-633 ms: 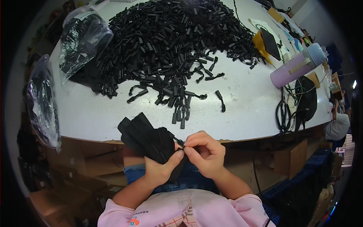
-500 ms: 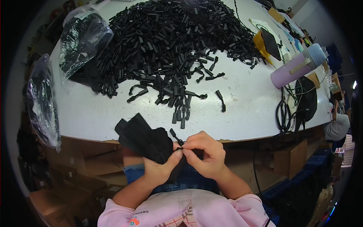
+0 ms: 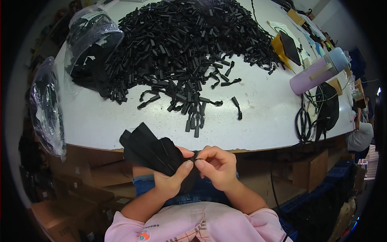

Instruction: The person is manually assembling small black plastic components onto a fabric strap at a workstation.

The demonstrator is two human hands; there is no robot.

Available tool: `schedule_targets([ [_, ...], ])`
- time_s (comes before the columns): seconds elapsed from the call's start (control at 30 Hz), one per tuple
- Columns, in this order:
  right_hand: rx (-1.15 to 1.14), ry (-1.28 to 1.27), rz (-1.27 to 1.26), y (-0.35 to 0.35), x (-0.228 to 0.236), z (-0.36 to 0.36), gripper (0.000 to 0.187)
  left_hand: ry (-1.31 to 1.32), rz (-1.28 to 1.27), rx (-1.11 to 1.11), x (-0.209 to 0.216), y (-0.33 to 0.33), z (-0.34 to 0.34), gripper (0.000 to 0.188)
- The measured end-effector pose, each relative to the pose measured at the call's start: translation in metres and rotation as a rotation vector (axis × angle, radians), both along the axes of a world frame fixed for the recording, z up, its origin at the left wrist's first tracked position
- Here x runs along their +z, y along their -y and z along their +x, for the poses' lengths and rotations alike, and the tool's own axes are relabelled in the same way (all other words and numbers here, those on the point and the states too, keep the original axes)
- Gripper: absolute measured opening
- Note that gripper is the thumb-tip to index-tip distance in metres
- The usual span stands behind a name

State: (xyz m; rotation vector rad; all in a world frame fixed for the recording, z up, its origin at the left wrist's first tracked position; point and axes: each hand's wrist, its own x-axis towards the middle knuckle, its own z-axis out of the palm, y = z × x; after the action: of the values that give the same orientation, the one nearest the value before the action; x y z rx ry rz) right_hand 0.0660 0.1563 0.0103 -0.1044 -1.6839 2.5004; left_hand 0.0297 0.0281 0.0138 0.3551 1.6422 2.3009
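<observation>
Over my lap, just off the table's near edge, my left hand (image 3: 173,181) is closed around a bundle of black fabric pieces (image 3: 151,149), which fan out to the upper left. My right hand (image 3: 219,169) pinches with thumb and forefinger at a small black zipper pull (image 3: 196,155), where both sets of fingertips almost meet. Most of this pull is hidden by the fingers. A big heap of similar black zipper pulls (image 3: 173,44), tabs with short cord loops, covers the far part of the table. A single pull (image 3: 237,108) lies apart on the right.
The white table (image 3: 266,121) has a curved near edge. Clear plastic bags with black contents (image 3: 94,44) stand at its left. A lilac bottle (image 3: 310,76), dark cables (image 3: 302,123) and a phone-like dark slab (image 3: 289,47) are at the right. Cardboard boxes (image 3: 60,218) stand lower left.
The pull's tab, which stuck up above my fingertips, is now out of sight among them. My right hand has shifted slightly left and down. The fabric bundle has tilted a little left.
</observation>
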Motion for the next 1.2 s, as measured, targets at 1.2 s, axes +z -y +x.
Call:
schedule_targets([
  [1.2, 0.176, -0.099, 0.414, -0.018, 0.013, -0.007, 0.008, 0.056, -0.029, -0.179, 0.006, 0.006, -0.003, 0.014],
])
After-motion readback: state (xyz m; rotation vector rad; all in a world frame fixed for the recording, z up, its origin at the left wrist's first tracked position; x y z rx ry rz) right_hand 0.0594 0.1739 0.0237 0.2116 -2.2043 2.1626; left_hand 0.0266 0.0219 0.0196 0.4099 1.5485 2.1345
